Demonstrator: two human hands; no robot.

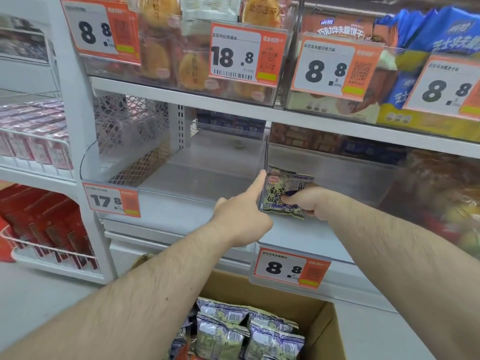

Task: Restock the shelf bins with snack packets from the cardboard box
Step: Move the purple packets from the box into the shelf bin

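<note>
White shop shelving [181,90] fills the view, with clear plastic bins on two levels and orange-and-white price tags clipped to their front edges.

Middle level: the left bin [168,178] carries a tag reading 17.8 [111,200] and shows a bare floor. The right bin [350,183] carries a tag reading 8.8 [289,267] and is bare in its near part. A clear divider wall [265,162] separates the two bins.

Right hand [310,203]: grip clamped on a snack packet [283,194], fingers curled over its right side. The packet is held upright in the front left corner of the right bin, just beside the divider wall.

Left hand [240,216]: index finger extended, remaining fingers curled under, holding nothing. The fingertip lies at the divider wall near the packet's upper left corner; whether it touches cannot be told.

Upper level: bins hold round golden cakes [161,58], behind a tag reading 18.8 [246,54], and orange and blue wafer packs [415,35].

Below the shelf, an open cardboard box [324,328] holds more packets [233,331] of the same purple-and-green design, standing on edge.

Left side: wire racks hold red boxes [49,224] and pink packs [33,133].
</note>
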